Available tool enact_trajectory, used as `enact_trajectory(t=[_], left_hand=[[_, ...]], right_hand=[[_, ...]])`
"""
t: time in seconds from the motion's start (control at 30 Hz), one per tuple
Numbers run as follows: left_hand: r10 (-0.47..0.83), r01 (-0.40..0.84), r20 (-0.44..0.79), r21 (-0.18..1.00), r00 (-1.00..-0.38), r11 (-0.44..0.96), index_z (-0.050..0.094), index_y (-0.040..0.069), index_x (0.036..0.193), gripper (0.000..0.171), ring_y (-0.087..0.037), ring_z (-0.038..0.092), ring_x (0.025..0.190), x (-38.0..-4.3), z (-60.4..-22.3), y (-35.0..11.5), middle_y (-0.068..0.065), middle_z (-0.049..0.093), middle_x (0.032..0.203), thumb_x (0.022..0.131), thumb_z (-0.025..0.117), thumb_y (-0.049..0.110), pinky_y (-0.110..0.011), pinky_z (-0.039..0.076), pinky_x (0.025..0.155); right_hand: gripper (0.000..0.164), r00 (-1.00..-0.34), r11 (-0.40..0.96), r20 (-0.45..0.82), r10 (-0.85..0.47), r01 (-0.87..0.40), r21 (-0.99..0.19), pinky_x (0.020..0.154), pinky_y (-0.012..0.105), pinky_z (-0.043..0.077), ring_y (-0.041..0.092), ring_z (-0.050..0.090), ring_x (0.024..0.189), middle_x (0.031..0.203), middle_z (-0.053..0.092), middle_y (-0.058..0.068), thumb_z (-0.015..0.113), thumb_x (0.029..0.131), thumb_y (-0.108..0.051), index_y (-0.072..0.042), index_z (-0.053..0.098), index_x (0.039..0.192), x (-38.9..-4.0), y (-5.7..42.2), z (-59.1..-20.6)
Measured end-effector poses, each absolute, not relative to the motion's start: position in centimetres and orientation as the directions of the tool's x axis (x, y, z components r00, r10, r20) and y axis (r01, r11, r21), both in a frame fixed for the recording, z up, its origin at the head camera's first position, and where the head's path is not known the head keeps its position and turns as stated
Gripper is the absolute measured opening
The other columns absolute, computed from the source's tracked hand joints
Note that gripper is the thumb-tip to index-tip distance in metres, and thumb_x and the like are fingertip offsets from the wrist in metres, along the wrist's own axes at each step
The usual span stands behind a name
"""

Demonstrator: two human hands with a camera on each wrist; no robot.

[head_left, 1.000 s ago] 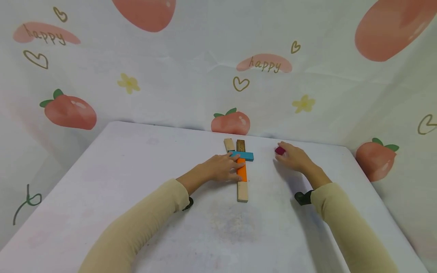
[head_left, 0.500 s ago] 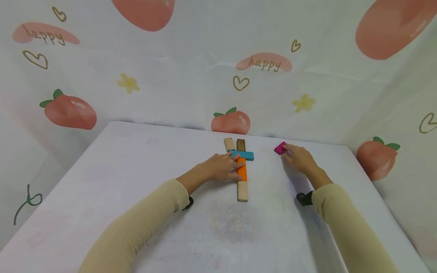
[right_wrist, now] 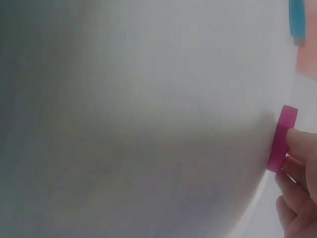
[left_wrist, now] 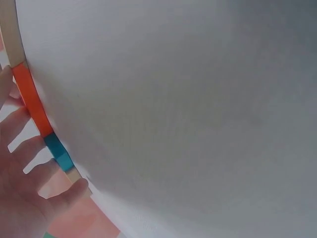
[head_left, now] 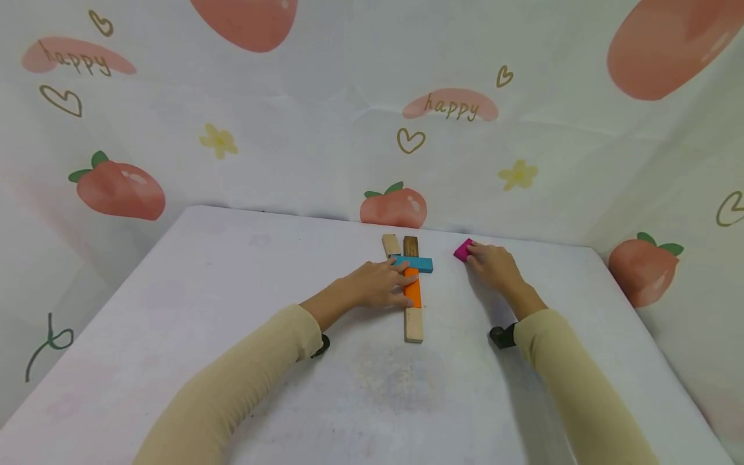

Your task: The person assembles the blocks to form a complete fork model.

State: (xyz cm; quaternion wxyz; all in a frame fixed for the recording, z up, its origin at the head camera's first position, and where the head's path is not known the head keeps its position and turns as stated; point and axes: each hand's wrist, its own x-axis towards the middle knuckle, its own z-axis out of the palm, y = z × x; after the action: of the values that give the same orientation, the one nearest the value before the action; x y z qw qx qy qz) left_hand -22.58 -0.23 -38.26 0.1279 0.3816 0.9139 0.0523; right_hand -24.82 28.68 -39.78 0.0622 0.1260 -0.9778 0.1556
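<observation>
My left hand (head_left: 380,285) rests with spread fingers on an orange block (head_left: 414,296) and the left end of a blue block (head_left: 422,264) lying crosswise. Below the orange one is a pale wooden block (head_left: 414,325). Beyond the blue block lie a brown block (head_left: 410,246) and another pale wooden block (head_left: 391,244), slightly slanted. In the left wrist view, the fingertips reach along the edge of the orange block (left_wrist: 32,99). To the right, my right hand (head_left: 495,268) pinches a magenta block (head_left: 463,250) between thumb and fingers; the right wrist view shows its long side.
The white table (head_left: 279,400) runs back to a printed cloth (head_left: 325,129) with fruit, hearts and flowers. Its far edge (head_left: 523,241) lies just behind the blocks. A dark strap part (head_left: 503,336) hangs under the right wrist.
My right hand turned the magenta block so more of it shows, then moved left with it toward the row of blocks. My left hand and the other blocks stayed in place.
</observation>
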Motion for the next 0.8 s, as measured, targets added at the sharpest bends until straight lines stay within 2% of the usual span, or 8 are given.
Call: enact_trajectory(t=[0.23,0.53,0.8], left_hand=[[0.718,0.688,-0.190,0.206,-0.670,0.696,0.042,0.028,0.152,0.063,-0.035,0.025,0.148,-22.7,-38.3,-0.2,-0.005,0.030,0.161,0.097,0.053,0.057,-0.051,0.041,0.107],[0.715,0.690,-0.195,0.185,-0.672,0.700,0.041,0.028,0.152,0.064,-0.034,0.026,0.148,-22.9,-38.4,-0.4,-0.006,0.031,0.161,0.097,0.052,0.058,-0.053,0.041,0.107],[0.721,0.694,-0.193,0.195,-0.666,0.693,0.042,0.028,0.152,0.064,-0.035,0.025,0.148,-22.9,-38.5,-0.2,-0.007,0.030,0.161,0.097,0.053,0.058,-0.053,0.040,0.108]], right_hand=[[0.043,-0.983,0.929,0.081,-0.165,-0.183,-0.321,0.106,0.056,0.039,0.047,0.047,0.131,0.143,0.051,0.021,0.061,0.099,-0.012,0.004,0.054,0.137,-25.2,27.0,-39.9],[0.043,-0.978,0.940,0.039,-0.205,-0.208,-0.269,0.105,0.054,0.042,0.046,0.049,0.129,0.142,0.052,0.020,0.063,0.098,-0.013,0.002,0.054,0.138,-25.7,25.1,-39.5],[0.042,-0.969,0.921,0.047,-0.243,-0.245,-0.303,0.104,0.054,0.043,0.046,0.053,0.125,0.138,0.056,0.020,0.065,0.097,-0.012,0.001,0.057,0.135,-25.7,24.4,-39.3]])
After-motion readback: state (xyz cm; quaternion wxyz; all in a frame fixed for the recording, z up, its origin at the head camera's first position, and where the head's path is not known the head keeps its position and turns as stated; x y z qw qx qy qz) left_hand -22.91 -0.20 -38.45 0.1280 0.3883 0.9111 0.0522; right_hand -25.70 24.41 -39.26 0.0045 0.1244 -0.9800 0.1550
